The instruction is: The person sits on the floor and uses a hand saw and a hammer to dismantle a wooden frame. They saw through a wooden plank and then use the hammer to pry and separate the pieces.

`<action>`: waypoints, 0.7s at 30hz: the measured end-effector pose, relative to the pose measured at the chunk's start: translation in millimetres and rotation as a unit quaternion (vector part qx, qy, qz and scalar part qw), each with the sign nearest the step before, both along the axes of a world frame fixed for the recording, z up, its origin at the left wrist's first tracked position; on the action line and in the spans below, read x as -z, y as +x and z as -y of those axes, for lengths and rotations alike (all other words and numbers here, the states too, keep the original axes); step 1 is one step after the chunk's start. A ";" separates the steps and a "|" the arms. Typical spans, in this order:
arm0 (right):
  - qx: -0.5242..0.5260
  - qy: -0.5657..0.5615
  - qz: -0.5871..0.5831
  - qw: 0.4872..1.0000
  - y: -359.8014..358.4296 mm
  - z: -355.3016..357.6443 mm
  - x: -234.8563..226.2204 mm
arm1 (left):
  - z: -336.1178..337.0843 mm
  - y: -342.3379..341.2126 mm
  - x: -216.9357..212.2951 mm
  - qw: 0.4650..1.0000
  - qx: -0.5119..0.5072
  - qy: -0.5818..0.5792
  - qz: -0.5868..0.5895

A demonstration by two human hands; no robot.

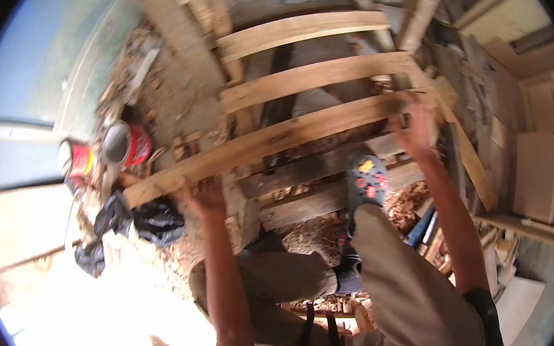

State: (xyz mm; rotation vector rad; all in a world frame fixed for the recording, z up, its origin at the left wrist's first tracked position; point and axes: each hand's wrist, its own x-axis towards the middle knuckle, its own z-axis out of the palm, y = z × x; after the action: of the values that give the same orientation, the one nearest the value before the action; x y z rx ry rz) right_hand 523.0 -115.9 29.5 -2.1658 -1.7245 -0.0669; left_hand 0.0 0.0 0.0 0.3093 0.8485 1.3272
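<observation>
A long pale wooden plank [267, 140] lies across a rough wooden frame [311, 76] of several cross slats. My left hand [204, 196] grips the plank near its left end. My right hand [414, 130] holds it near its right end, by the frame's side rail. My right foot in a dark clog [366, 181] with coloured charms rests on a lower slat [310, 168]. My left knee is bent below, in khaki trousers.
Two red tins [129, 142] stand at the left by the wall. Black plastic bags [151, 220] lie on the dirt floor. Wood shavings and offcuts [405, 202] litter the ground. Stacked boards and panels [537, 174] fill the right side.
</observation>
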 end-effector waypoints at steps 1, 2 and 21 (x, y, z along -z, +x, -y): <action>0.061 0.036 0.004 0.997 36.3 18.0 10.3 | 12.7 11.7 12.3 0.993 -0.043 -0.105 0.011; 0.120 0.071 0.006 0.990 72.1 36.0 19.6 | 22.7 31.8 13.1 0.990 -0.045 -0.134 -0.006; 0.206 0.049 -0.349 0.913 76.7 16.2 46.3 | -12.8 30.0 27.9 0.992 -0.048 -0.092 -0.075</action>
State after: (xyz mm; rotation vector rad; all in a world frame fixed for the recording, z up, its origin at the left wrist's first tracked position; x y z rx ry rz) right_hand 599.7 -132.1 -16.8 -2.0765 -0.8393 0.4480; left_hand 30.0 12.8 -27.9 0.2272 1.1175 1.3156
